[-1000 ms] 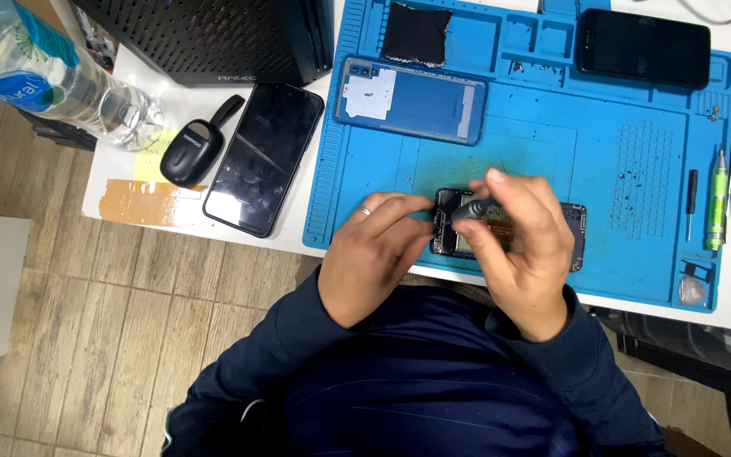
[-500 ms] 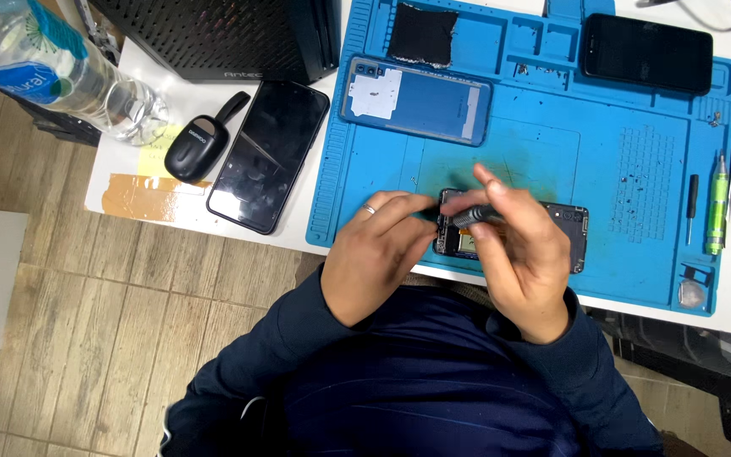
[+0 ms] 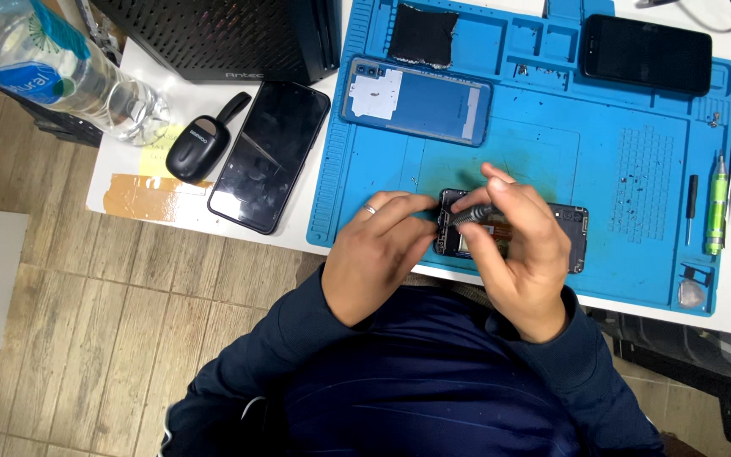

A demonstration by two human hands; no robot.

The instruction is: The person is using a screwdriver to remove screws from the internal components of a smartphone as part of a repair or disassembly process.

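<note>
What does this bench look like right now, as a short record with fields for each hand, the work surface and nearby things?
left hand: steadies the left end of the opened black phone body
right hand: grips a slim grey screwdriver-like tool, tip down on the phone
surface: blue silicone repair mat on a white table
on mat: blue phone back cover, black phone, green-handled screwdriver
left of mat: black glossy phone, small black oval case, clear plastic water bottle
</note>
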